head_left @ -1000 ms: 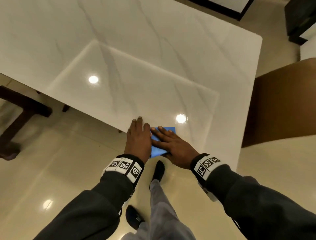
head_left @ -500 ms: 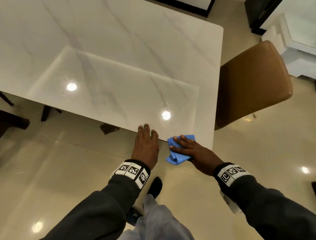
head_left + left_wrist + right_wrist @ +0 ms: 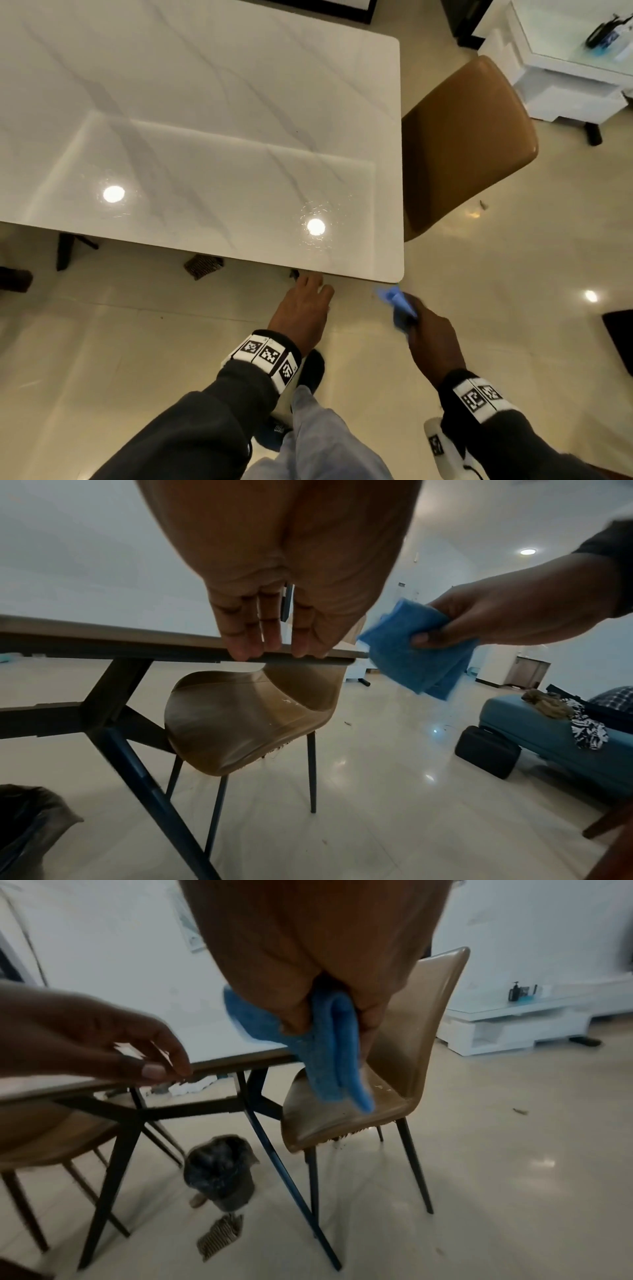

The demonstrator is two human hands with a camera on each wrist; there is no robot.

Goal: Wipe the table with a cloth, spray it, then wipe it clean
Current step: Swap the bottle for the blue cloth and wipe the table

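Observation:
The white marble table (image 3: pixel 212 102) fills the upper left of the head view, its near right corner just above my hands. My right hand (image 3: pixel 430 337) grips a folded blue cloth (image 3: pixel 399 306) in the air just off that corner; the cloth (image 3: pixel 416 653) hangs clear of the tabletop. In the right wrist view the cloth (image 3: pixel 329 1053) droops from my curled fingers. My left hand (image 3: pixel 305 308) hangs beside the near table edge with fingers straight, its fingertips (image 3: pixel 240 650) at the rim. A spray bottle (image 3: pixel 604 32) stands on the far white unit.
A tan chair (image 3: pixel 466 144) stands at the table's right end. A white low unit (image 3: pixel 561 72) is at the far right. Under the table sit a bin lined with a black bag (image 3: pixel 219 1172) and a small woven piece (image 3: pixel 219 1237). A teal bench (image 3: pixel 548 737) lies to the right.
My right hand drew the cloth off the table's near right corner and now holds it bunched in the air. The left hand slid back from the tabletop to its edge. My view shifted right.

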